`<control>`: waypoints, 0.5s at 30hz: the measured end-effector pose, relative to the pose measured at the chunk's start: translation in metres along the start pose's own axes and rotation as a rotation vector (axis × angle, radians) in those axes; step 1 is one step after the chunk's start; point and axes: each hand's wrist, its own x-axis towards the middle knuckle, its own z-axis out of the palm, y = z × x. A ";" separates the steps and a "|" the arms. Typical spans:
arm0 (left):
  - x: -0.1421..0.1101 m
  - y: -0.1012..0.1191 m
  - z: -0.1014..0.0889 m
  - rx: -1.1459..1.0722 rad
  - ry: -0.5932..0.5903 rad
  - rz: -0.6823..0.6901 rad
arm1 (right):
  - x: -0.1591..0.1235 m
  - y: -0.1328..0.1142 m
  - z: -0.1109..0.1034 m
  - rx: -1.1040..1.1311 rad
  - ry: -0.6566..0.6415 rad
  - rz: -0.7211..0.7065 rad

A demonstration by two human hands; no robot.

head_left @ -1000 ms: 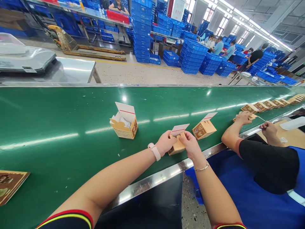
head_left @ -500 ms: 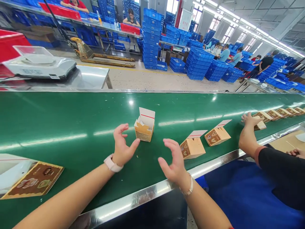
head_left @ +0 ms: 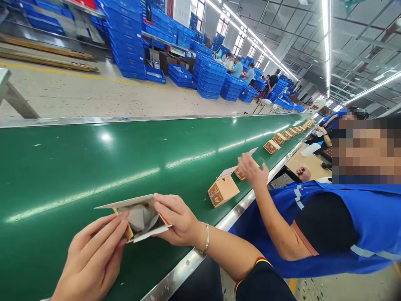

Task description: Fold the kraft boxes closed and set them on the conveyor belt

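Left hand [head_left: 92, 259] and right hand [head_left: 178, 219], both half-closed, pinch a light, crushable card carton [head_left: 140, 219] between them by its side panels over the green conveyor belt [head_left: 62, 167]; steel belt edge [head_left: 184, 267] lies below the right wrist, a 2nd carton [head_left: 223, 191] just beyond the right hand, open belt leftward.

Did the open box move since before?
Yes. The open box stood on the green belt; now the left hand and right hand hold it tipped, nearer the belt's steel edge.
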 end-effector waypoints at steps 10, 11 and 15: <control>-0.012 0.007 0.019 0.011 -0.088 0.028 | -0.017 -0.001 -0.011 0.005 -0.020 0.066; -0.010 0.006 0.021 -0.002 -0.100 0.051 | -0.015 0.001 -0.011 0.018 -0.048 0.085; 0.003 0.008 0.026 0.014 -0.135 0.086 | -0.007 0.004 -0.013 0.213 -0.005 0.127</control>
